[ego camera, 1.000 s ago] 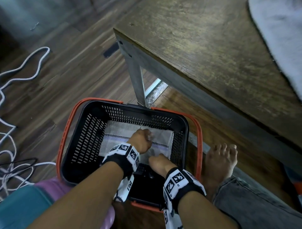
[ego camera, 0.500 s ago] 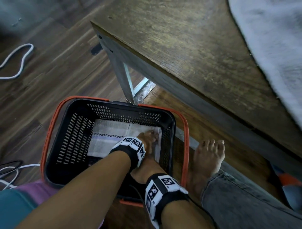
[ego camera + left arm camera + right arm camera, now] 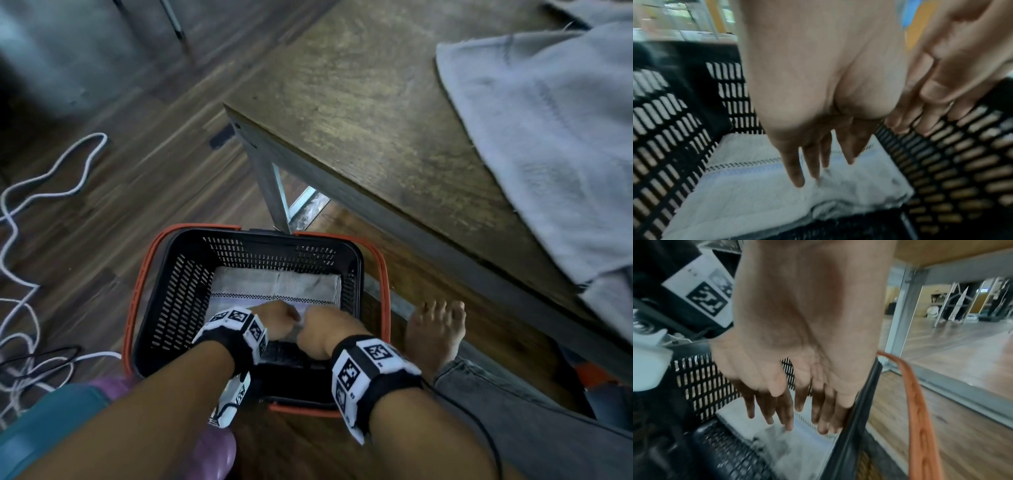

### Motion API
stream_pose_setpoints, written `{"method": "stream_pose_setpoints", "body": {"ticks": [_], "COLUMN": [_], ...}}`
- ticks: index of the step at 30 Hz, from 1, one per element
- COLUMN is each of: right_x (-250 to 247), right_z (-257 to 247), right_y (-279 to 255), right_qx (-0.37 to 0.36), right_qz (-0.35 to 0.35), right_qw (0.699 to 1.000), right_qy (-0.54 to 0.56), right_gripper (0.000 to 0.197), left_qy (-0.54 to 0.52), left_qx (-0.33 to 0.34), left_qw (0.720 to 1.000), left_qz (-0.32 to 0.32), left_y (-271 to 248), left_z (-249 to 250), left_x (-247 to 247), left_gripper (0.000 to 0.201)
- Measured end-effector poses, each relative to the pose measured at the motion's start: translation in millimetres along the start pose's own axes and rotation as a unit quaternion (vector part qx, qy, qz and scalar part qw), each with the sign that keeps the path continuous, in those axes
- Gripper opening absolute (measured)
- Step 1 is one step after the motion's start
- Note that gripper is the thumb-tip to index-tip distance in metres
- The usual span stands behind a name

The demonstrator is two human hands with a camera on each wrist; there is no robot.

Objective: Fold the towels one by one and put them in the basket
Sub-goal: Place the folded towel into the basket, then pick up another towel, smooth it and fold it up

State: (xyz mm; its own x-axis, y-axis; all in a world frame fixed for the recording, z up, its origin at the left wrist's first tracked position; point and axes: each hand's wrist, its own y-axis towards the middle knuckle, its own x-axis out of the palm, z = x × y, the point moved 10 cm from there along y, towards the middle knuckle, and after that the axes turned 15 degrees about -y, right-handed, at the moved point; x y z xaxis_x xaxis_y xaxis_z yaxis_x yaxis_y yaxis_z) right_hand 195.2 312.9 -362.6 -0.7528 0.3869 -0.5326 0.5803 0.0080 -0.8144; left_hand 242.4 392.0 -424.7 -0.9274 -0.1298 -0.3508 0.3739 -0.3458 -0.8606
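Where slotted black basket (image 3: 178, 291) walls rise, flat woven towel (image 3: 274, 287).

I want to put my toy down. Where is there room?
The wooden table is bare from its near corner to the grey towel. The floor between the white cable and the basket is open. The basket is crowded: white towel, left hand, right hand.

Left hand (image 3: 818, 91), fingers straight, points down over folded towel (image 3: 760, 186) inside basket (image 3: 674, 129).

Basket (image 3: 178, 294) mouth lies open at lower centre; its slatted walls and the desk (image 3: 376, 113) edge at upper right hem it in
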Motion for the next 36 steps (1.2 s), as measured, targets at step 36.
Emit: {"method": "stream_pose_setpoints", "body": {"ticks": [36], "right_x": [-179], "right_z": [299], "right_y": [-353], "right_qx": [0.147], "right_qz": [0.446], "right_qw": [0.871], "right_qy": [0.147], "right_gripper": [0.009], "left_qy": [0.381], "left_qx": [0.129], "left_qw": [0.898], "left_qz": [0.177], "left_y": [-159], "left_z": [463], "left_x": [-10], "left_gripper": [0.041]}}
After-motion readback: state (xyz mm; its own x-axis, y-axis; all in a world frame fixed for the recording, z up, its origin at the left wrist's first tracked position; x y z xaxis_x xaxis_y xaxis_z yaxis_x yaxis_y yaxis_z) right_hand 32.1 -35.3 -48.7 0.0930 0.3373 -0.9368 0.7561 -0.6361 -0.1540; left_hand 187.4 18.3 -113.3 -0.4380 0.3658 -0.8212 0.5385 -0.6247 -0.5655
